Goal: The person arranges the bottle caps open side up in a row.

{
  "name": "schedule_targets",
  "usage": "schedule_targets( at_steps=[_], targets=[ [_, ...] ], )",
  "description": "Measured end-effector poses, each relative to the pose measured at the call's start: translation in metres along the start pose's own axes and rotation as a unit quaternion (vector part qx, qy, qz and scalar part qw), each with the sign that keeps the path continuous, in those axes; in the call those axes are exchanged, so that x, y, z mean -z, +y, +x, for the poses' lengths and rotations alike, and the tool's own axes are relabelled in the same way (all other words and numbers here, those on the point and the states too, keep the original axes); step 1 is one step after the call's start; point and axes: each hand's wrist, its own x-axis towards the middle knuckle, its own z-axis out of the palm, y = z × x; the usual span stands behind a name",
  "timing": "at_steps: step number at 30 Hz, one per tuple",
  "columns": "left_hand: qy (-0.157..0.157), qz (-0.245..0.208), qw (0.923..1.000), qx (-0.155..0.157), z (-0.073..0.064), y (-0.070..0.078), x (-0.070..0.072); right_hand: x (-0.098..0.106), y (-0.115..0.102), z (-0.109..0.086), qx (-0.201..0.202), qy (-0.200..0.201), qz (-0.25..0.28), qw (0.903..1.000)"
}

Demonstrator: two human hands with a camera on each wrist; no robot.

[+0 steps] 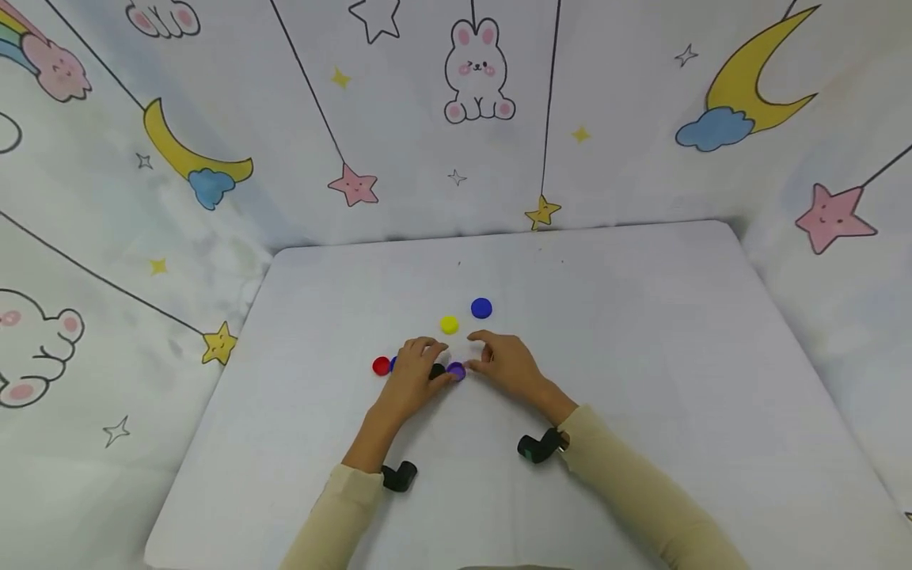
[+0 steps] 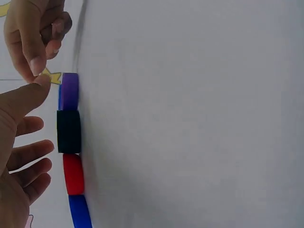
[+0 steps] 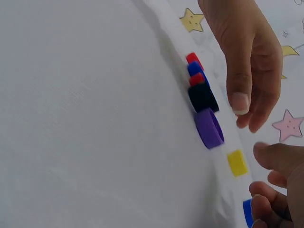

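Small round caps stand in a row on the white table: a purple cap (image 1: pixel 456 371) with a hollow inside, a black cap (image 2: pixel 69 131), a red cap (image 2: pixel 73 174), a blue cap (image 2: pixel 80 211) and an end red cap (image 1: pixel 381 366). Over the row hovers my left hand (image 1: pixel 408 376), which hides part of it in the head view. Its fingers are spread and relaxed, gripping nothing. My right hand (image 1: pixel 509 366) is beside the purple cap, thumb and forefinger apart, with nothing held. Whether either hand touches the purple cap, I cannot tell.
Beyond the hands lie a yellow cap (image 1: pixel 449 324) and a larger blue cap (image 1: pixel 481 308). The white tabletop (image 1: pixel 641 340) extends on both sides. A printed cloth with a bunny (image 1: pixel 476 75), moons and stars hangs behind it.
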Motion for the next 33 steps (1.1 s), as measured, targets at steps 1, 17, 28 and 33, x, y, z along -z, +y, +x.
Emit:
schedule_targets(
  at_steps=[1, 17, 28, 33],
  targets=[
    [0.004, -0.003, 1.0000, 0.002, 0.005, 0.002, 0.002, 0.004, 0.004, 0.002, -0.001, 0.023, -0.003, 0.9997],
    [-0.057, 0.116, 0.9915, 0.016, 0.121, 0.015, -0.006, 0.022, 0.027, 0.065, -0.074, -0.006, -0.089, 0.9933],
    [-0.109, -0.028, 0.9936, 0.004, 0.129, 0.007, -0.018, 0.033, 0.030, 0.064, -0.053, -0.001, -0.050, 0.9973],
    [-0.114, -0.044, 0.9925, 0.002, 0.128, 0.011, -0.026, 0.029, 0.040, 0.057, -0.064, -0.010, -0.045, 0.9969]
  ],
)
